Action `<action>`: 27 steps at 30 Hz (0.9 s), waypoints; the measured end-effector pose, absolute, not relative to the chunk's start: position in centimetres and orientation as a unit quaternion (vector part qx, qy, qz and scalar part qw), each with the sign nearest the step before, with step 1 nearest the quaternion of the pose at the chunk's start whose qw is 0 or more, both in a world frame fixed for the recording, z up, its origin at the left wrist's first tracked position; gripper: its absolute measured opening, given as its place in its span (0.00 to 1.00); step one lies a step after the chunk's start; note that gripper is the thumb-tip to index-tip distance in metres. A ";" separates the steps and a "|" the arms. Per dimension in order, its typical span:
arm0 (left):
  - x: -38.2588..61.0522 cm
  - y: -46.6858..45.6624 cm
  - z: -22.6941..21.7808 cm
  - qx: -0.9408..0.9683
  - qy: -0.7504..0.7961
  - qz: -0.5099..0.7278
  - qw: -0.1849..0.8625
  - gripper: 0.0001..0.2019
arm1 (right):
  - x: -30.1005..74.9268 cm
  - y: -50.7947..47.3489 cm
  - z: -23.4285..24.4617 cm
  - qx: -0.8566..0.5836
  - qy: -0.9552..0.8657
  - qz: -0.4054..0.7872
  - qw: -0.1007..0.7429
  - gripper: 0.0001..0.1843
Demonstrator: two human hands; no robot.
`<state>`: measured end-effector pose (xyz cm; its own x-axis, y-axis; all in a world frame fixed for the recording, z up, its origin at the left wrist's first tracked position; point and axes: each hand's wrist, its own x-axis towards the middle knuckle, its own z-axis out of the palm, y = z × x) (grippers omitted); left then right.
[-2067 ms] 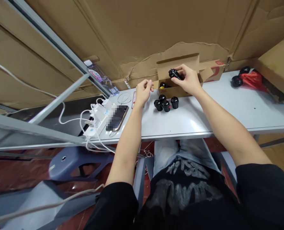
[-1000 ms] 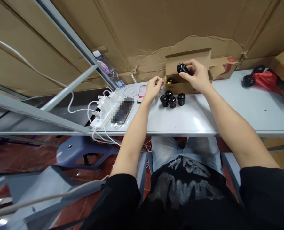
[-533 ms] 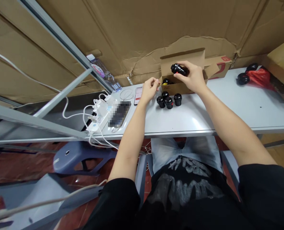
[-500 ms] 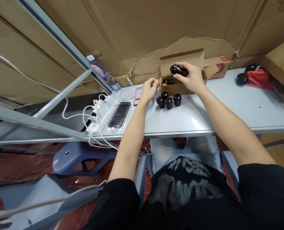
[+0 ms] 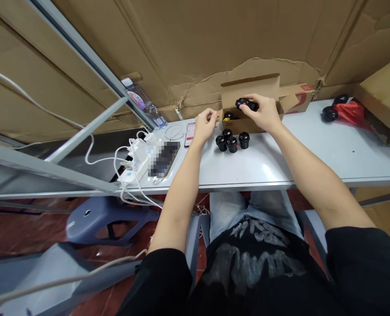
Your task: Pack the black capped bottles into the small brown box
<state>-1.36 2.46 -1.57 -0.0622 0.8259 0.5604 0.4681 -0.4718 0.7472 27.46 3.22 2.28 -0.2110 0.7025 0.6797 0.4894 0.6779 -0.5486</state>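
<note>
My right hand [image 5: 262,114] is shut on a small black cylindrical part [image 5: 247,104] with a red mark, holding it over an open cardboard box [image 5: 249,87]. My left hand [image 5: 206,125] sits just left of the box, fingers curled together, with nothing visible in them. Inside the box lie black parts with yellow showing [image 5: 228,116], partly hidden by the box's front wall. Several black cup-shaped parts [image 5: 228,142] stand grouped on the white table [image 5: 267,166] in front of the box.
Left of my hands lie a phone [image 5: 190,134], a blurred phone [image 5: 164,159], a power strip with white chargers and cables [image 5: 135,166], and a water bottle [image 5: 145,105]. A red bag [image 5: 344,113] and black parts sit far right beside a cardboard box [image 5: 384,98].
The black part has turned slightly in my right hand's fingers, with its red mark now showing more. The view has shifted a little downward. My left hand has barely moved.
</note>
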 end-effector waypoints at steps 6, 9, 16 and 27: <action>-0.9 2.4 -1.6 0.672 0.477 0.546 0.149 0.20 | 27.4 2.4 2.9 -0.393 -0.761 0.109 0.505 0.23; -0.8 2.3 -1.5 0.676 0.472 0.545 0.153 0.19 | 27.4 2.1 3.2 -0.389 -0.755 0.122 0.514 0.24; -0.5 2.2 -1.6 0.703 0.463 0.516 0.160 0.18 | 27.5 3.4 2.6 -0.305 -0.769 0.198 0.526 0.31; 0.8 1.9 -1.1 0.693 0.472 0.517 0.172 0.12 | 27.0 4.7 5.9 -0.517 -0.756 0.086 0.393 0.30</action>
<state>0.77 1.89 -1.14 0.0202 0.8322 0.5541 0.4762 -0.4953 0.7265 27.02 4.73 5.86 -0.1567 0.8489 0.5048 0.7144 0.4504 -0.5355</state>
